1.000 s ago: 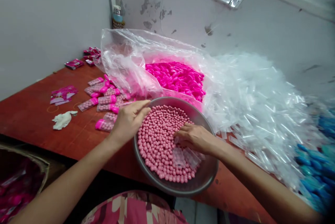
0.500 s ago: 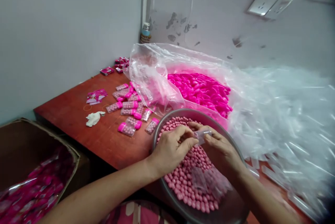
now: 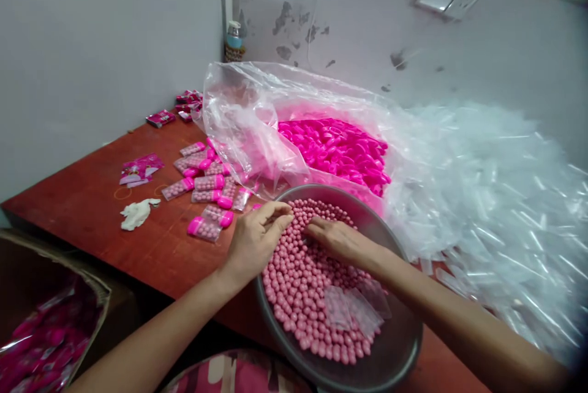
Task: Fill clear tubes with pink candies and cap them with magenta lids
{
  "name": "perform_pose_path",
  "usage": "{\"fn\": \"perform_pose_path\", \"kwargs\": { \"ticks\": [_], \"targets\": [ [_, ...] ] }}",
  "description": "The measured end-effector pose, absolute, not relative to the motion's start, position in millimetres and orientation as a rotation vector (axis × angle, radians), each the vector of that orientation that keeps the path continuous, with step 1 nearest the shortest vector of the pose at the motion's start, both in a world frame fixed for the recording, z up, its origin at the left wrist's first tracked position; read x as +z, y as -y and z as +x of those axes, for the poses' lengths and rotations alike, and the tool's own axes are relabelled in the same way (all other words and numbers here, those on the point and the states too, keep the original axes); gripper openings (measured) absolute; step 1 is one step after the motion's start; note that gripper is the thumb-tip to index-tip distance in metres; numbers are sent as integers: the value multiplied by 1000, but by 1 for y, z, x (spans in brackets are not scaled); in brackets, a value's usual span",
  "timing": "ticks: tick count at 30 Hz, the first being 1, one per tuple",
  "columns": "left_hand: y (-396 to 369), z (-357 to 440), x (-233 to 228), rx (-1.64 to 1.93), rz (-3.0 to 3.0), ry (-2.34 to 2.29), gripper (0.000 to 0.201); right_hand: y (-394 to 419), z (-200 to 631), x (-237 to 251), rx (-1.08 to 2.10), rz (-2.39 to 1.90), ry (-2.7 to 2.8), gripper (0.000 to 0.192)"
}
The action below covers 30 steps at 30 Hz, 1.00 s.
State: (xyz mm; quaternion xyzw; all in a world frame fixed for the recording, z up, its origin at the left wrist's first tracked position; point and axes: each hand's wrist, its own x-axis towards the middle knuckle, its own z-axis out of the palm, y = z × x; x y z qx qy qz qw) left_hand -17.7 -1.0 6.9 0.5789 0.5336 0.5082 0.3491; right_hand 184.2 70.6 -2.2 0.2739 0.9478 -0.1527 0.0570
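Both hands lie palm-down, fingertips nearly meeting.

1. My left hand is bare: no glove, no ring, no watch or band at the wrist.
2. My right hand is bare too, with nothing on the fingers or the wrist.
3. Both my forearms show uncovered along their whole visible length; no sleeve reaches into view on either side.
4. My nails look short and plain, though they are too small to tell more.
5. Near the bottom edge, between my arms, shows my garment: pink and dark red cloth with pale cream patches, like a flower print.
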Motion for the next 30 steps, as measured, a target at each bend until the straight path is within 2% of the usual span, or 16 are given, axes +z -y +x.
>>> {"fn": "perform_pose_path", "kwargs": {
  "ticks": [2,4,7,10,13,15,17,22,27,30],
  "targets": [
    [0,-18,3,1326,1497,-1395,19,-63,170,-10,-660,796,-2889,19],
    [1,-18,0,1355,1455,-1386,21,-57,162,-10,-1003,932,-2849,15],
    [3,-17,2,1395,1409,-1375,24,-53,164,-1,-1809,1194,-2537,6],
    [6,-13,10,1337,1470,-1360,27,-50,173,8,-2531,1238,-2062,15],
    [8,-4,19,1220,1574,-1312,31,-42,176,11,-2886,1309,-1820,24],
    [7,2,23,1159,1650,-1296,23,-37,175,12,-2980,1343,-1793,26],
    [4,5,24,1127,1675,-1281,18,-33,175,15,-2919,1366,-1906,24],
    [-3,3,19,1049,1627,-1198,21,-35,189,32,-2446,1488,-2418,28],
    [-3,3,17,981,1621,-1066,28,-40,201,55,-1549,1233,-3058,26],
    [-2,4,20,968,1622,-995,29,-39,200,64,-1203,1039,-3195,22]
  ]
}}
